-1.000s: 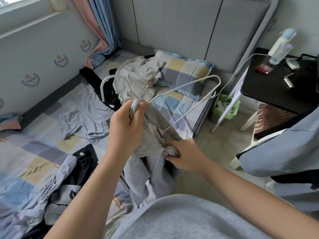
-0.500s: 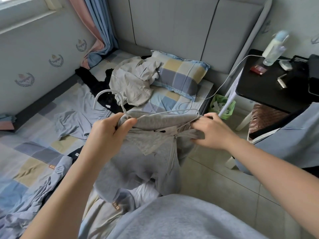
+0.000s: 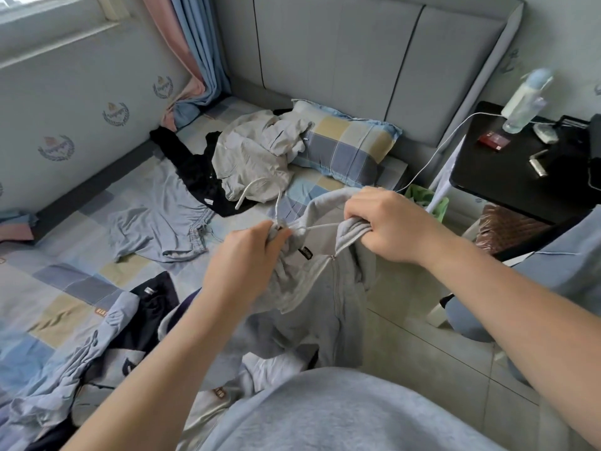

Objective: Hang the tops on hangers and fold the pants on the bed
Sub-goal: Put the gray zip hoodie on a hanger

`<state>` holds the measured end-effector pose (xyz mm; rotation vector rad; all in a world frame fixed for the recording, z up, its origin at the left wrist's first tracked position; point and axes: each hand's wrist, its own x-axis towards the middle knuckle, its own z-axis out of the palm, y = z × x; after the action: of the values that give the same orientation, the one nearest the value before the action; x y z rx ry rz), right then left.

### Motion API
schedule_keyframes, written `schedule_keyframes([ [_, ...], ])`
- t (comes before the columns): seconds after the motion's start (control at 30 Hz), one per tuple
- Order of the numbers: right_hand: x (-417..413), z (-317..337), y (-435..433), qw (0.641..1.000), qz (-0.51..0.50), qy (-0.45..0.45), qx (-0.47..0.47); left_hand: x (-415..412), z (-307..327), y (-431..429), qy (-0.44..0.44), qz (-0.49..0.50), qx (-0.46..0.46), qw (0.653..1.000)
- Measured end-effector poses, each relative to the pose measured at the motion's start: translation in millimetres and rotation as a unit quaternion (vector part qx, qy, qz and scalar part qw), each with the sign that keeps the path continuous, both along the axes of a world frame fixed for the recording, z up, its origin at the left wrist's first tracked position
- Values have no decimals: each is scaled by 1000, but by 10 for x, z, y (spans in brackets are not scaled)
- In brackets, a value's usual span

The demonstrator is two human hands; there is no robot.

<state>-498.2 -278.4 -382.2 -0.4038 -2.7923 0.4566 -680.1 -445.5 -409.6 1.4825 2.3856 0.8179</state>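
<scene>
Grey hoodie (image 3: 328,307) hangs between the left hand (image 3: 250,255), gripping its collar and the hanger (image 3: 260,185), and the right hand (image 3: 387,222), clutching a shoulder, with the bed (image 3: 65,288) below-left and tiled floor (image 3: 422,353) below-right.

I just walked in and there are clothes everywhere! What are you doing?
A person is putting a grey zip-up top on a thin white hanger. The left hand grips the collar by the hook, and the right hand grips the fabric on the other side. Light blue pants, a beige top and black clothes lie unfolded on the checked bed.
</scene>
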Motion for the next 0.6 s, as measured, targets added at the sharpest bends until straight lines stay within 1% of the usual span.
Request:
schedule_keyframes([
  [0.13,2,149,-96,998,12,56,-8,79,23,57,13,-1,18,1000],
  [0.2,51,171,-62,997,-2,75,-16,94,11,73,14,0,15,1000],
  [0.37,220,119,200,993,-92,64,-33,55,-44,138,-1,13,-35,999],
  [0.47,306,111,319,987,-143,49,-49,16,-106,177,31,-15,-94,995],
  [0.53,295,126,300,988,-143,41,-54,70,-163,212,56,-26,-149,987],
  [0.6,249,166,195,991,-111,51,-50,123,-202,271,48,-22,-156,986],
])
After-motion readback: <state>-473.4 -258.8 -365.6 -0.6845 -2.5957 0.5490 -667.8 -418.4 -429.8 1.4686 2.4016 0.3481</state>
